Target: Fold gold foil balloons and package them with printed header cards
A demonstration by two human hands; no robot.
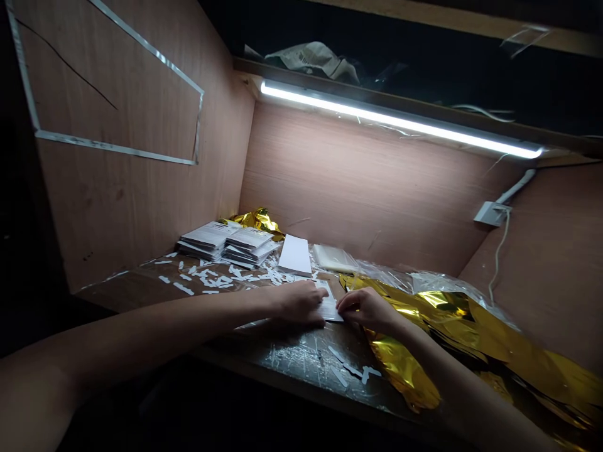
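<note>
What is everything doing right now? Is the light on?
Left hand, resting on the card
Right hand, touching the card's edge
White card, lying flat under both hands
Light tube, on
Printed cards, in two stacks
White strip, lying flat
Gold foil, crumpled
Paper scraps, scattered

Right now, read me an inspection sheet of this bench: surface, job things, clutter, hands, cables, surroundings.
Surface: dark, scratched wooden bench top.
Job's things: white card under both hands.
Clutter: white paper offcuts, crumpled gold foil, stacked printed cards.
Hands: bare left hand and right hand both on the card.
Cables: white cable hanging from a wall-mounted box.
Surroundings: wood-panel wall, lit LED tube light.
</note>
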